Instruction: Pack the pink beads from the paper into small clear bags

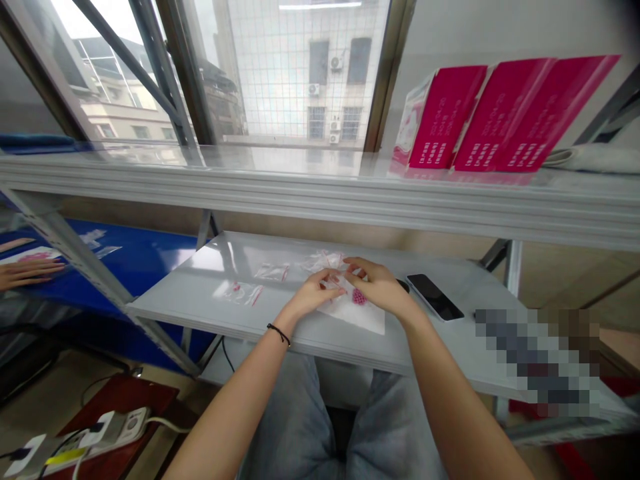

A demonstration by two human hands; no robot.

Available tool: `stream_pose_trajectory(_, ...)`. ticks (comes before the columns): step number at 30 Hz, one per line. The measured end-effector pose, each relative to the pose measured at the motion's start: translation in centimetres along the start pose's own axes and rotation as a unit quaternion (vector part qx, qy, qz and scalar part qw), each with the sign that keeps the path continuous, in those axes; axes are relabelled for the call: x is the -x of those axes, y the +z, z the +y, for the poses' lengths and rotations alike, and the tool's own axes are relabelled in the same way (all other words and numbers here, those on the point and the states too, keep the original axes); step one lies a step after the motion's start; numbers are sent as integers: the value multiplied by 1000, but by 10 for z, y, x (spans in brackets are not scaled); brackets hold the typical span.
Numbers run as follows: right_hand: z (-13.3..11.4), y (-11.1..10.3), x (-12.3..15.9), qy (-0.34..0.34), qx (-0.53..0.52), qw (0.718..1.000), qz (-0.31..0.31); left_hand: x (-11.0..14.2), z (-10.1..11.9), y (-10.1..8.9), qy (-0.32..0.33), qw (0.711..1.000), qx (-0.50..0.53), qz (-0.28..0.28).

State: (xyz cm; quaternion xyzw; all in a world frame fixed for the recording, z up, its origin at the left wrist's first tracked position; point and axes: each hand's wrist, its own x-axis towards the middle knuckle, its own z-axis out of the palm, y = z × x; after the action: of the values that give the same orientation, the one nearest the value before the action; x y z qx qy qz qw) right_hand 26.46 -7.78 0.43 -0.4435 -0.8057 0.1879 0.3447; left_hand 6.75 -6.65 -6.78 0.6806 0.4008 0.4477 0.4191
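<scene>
My left hand (315, 293) and my right hand (380, 283) meet over a grey shelf board (215, 293), pinching a small transparent plastic bag (333, 280) between their fingers. Just beside my right fingers lies a small pink beaded item (359, 297); I cannot tell whether it is inside a bag. Under both hands is a white sheet (360, 320). Further left on the board lie two flat transparent bags (271, 271) (239, 292) with pink contents, and a crumpled bag (323, 260) is right behind my hands. A black cord bracelet (279, 333) circles my left wrist.
A black smartphone (434, 297) lies right of my hands. Magenta boxes (487, 113) stand on the shelf above, before a window. A co-worker's hand (27, 272) rests on a blue surface (135, 267) at left. A power strip (95, 437) sits low on the floor.
</scene>
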Motion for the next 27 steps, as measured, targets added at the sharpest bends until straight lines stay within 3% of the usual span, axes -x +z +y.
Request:
stream_pose_trajectory(3,-2,-1,16,29,5,998,48,2,4,2,-2,999,40,22)
stream_pose_trajectory(7,-11,-13,34,60,5,994,89,10,13,-2,-30,970,240,4)
stream_pose_trajectory(11,-38,-27,51,14,-21,995,96,18,25,-9,-49,924,380,-7)
stream_pose_trajectory(15,-69,-23,69,-13,26,991,131,29,43,-3,-24,921,389,22)
stream_pose_trajectory(20,-80,2,99,-18,32,994,102,62,68,27,12,981,194,10)
stream_pose_trajectory(22,-80,10,112,5,12,996,93,77,73,43,21,990,135,27)
stream_pose_trajectory(27,-77,27,128,89,-33,988,121,100,70,90,-55,962,241,118)
